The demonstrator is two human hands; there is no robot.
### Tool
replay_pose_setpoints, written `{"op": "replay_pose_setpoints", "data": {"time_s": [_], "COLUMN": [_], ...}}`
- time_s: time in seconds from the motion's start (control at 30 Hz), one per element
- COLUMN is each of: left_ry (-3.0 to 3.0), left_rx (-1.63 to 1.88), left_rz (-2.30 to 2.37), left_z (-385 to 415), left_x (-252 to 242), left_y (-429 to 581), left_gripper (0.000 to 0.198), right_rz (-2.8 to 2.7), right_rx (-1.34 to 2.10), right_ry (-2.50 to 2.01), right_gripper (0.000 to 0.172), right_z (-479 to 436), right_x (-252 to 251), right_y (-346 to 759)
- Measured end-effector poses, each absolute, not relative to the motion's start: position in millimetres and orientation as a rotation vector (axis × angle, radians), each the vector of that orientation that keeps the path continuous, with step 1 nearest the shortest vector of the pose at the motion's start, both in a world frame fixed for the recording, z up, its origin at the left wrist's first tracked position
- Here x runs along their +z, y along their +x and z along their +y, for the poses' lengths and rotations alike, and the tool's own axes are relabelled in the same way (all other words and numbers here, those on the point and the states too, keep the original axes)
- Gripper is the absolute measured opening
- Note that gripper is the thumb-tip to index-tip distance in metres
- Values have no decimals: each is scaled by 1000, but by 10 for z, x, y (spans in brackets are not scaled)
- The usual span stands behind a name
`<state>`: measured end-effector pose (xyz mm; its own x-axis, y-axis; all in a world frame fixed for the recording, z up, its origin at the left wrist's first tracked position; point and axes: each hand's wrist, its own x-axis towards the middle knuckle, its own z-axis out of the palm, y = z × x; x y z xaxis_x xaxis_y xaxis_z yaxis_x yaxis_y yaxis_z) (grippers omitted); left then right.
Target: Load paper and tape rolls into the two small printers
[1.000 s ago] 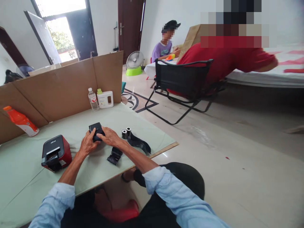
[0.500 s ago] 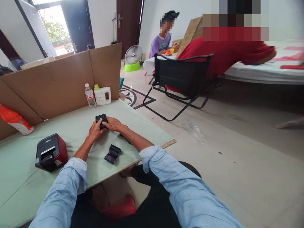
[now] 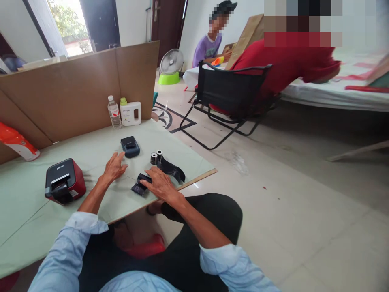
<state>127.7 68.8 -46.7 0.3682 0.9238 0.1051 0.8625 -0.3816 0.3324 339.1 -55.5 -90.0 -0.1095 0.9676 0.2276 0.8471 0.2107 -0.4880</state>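
My left hand (image 3: 114, 167) is over the pale green table (image 3: 100, 160), fingers apart and holding nothing, just in front of a small dark blue-black device (image 3: 130, 147) lying on the table. My right hand (image 3: 159, 183) reaches to a small black wrapped item (image 3: 140, 186) near the front edge; its fingers are spread at that item's right side, with nothing gripped. Behind my right hand stand two small black rolls (image 3: 156, 156), and a curved black strip (image 3: 173, 169) lies beside them.
A red and black machine (image 3: 65, 181) sits at the left. A cardboard panel (image 3: 75, 93) rises behind, with a water bottle (image 3: 114, 112), a white jug (image 3: 130, 113) and an orange bottle (image 3: 18, 142). Two people sit beyond, one on a black folding chair (image 3: 232, 87).
Both hands have let go of the dark device, which now lies on the table. My right hand has moved toward me to the wrapped item, uncovering the rolls and strip. The view has shifted slightly.
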Motion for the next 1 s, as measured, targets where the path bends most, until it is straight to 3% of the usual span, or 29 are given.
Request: {"op": "replay_pose_setpoints", "data": {"time_s": [0.23, 0.7, 1.0], "left_ry": [2456, 2180, 2005], "left_rx": [590, 983, 1274], "left_rz": [1473, 1532, 1805], "left_z": [88, -926, -1459], "left_x": [-588, -700, -606], "left_y": [741, 286, -131], "left_gripper": [54, 39, 33], "right_rz": [-1906, -1679, -1636], "right_rx": [311, 215, -55], "right_ry": [-1749, -2024, -1722], "right_gripper": [20, 33, 35], "right_z": [-496, -215, -252], "right_x": [-956, -871, -1235], "right_y": [3241, 2981, 3045]}}
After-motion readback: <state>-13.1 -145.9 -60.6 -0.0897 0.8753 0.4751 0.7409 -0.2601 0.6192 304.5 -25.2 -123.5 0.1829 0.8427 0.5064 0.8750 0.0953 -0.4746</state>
